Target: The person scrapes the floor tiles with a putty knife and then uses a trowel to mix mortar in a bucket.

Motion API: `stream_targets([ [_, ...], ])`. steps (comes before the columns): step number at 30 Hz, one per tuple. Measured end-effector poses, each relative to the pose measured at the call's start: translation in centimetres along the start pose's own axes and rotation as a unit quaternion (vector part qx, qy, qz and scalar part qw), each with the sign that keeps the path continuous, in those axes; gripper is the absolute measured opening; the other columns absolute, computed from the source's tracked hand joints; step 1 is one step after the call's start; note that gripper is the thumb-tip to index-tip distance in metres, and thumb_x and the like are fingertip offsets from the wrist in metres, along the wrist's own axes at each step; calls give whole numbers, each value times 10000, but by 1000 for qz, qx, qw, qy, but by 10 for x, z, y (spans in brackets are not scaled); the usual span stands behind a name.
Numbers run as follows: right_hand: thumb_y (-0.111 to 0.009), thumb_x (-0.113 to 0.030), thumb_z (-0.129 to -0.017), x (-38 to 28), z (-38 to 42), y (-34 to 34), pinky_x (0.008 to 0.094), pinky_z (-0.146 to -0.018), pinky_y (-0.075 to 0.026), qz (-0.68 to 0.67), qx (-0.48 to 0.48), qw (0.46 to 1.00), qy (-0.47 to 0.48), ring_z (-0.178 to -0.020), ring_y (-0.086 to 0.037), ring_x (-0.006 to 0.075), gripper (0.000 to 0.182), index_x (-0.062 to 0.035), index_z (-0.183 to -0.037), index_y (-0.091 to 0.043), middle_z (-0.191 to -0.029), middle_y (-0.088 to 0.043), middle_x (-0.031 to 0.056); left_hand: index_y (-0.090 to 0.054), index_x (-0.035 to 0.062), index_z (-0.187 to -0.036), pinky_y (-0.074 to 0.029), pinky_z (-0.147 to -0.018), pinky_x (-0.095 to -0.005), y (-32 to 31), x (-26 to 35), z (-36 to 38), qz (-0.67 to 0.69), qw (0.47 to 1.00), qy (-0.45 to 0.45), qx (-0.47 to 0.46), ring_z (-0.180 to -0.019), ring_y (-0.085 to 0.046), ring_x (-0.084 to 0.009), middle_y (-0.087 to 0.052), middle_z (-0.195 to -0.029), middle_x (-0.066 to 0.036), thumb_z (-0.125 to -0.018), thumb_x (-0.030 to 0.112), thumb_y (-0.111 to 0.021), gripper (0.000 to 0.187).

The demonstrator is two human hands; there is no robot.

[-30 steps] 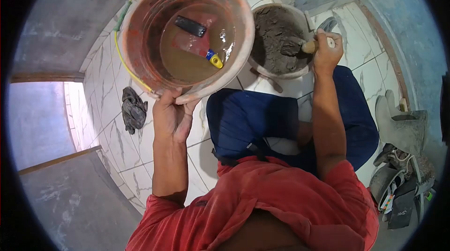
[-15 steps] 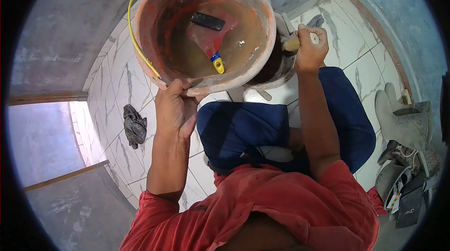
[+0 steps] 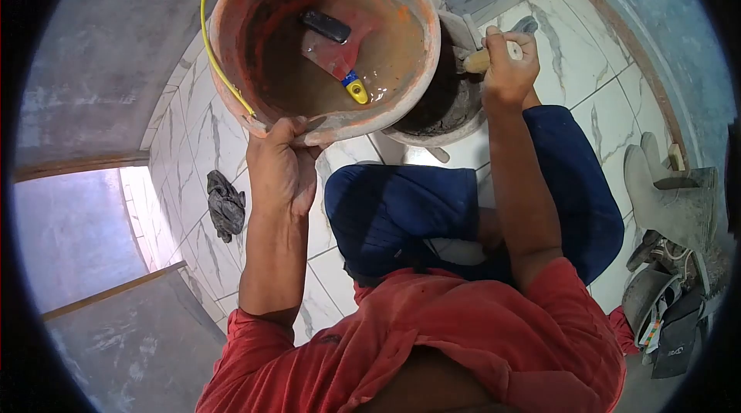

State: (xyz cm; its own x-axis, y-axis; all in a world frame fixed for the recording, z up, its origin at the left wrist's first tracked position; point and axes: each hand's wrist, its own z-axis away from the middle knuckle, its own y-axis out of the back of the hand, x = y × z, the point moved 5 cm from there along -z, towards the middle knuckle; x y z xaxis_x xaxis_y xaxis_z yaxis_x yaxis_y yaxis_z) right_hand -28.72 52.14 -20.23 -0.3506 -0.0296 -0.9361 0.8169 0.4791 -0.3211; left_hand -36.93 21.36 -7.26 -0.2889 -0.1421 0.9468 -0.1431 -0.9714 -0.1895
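My left hand (image 3: pixel 282 170) grips the near rim of a dirty orange bucket (image 3: pixel 374 131), which is tilted toward me. Murky water fills its bottom. In the water lie a red-bladed scraper (image 3: pixel 345 73) with a blue and yellow handle end and a black block-like piece (image 3: pixel 325 26). My right hand (image 3: pixel 511 69) is closed around a wooden-handled tool (image 3: pixel 478 62). The tool's far end is over a second bucket (image 3: pixel 455 135) holding dark grey paste, and I cannot make out its shape. The orange bucket partly covers this second bucket.
A crumpled dark cloth (image 3: pixel 225 206) lies on the marble-patterned tile floor (image 3: pixel 332 278) at left. Grey rubber boots (image 3: pixel 656 189) and a pile of shoes and bags (image 3: pixel 668 297) stand along the right wall. A grey rag (image 3: pixel 525 25) lies beyond my right hand.
The orange bucket has shifted left and slightly up with my left hand, uncovering more of the second bucket and its paste. My right hand keeps hold of the wooden-handled tool, nearly in place.
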Motion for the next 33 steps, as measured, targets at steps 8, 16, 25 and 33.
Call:
stream_targets([
  [8,-729,-155,-871,-2,-4,-7,257,-608,-522,1,-2,1000,17,-704,-606,103,235,-34,-943,-541,-840,-606,48,-355,-53,-1297,-504,-950,-564,-3,5,-11,-31,999,7,-8,-1045,-589,-346,-504,-1131,-198,-830,-63,-438,475],
  [16,-742,-157,-859,3,-11,-4,248,-641,-504,-5,1,999,32,-709,-585,94,246,-36,-930,-541,-848,-596,37,-349,-67,-1295,-507,-955,-564,-13,12,-11,-60,998,-13,-14,-1054,-587,-362,-500,-1134,-202,-827,-63,-439,476],
  [25,-760,-125,-819,-1,-11,-15,251,-653,-491,-11,52,997,48,-716,-588,105,215,-38,-852,-567,-797,-616,41,-370,-105,-1225,-515,-960,-542,28,8,-34,29,999,10,-12,-1013,-601,-394,-509,-1165,-250,-849,-43,-455,391],
  [33,-754,-89,-807,1,-9,-35,251,-648,-492,-38,22,997,64,-667,-602,122,195,-25,-833,-572,-736,-635,61,-463,-88,-977,-605,-873,-482,103,-3,-45,254,961,108,6,-942,-661,-350,-598,-937,-189,-832,-62,-535,164],
])
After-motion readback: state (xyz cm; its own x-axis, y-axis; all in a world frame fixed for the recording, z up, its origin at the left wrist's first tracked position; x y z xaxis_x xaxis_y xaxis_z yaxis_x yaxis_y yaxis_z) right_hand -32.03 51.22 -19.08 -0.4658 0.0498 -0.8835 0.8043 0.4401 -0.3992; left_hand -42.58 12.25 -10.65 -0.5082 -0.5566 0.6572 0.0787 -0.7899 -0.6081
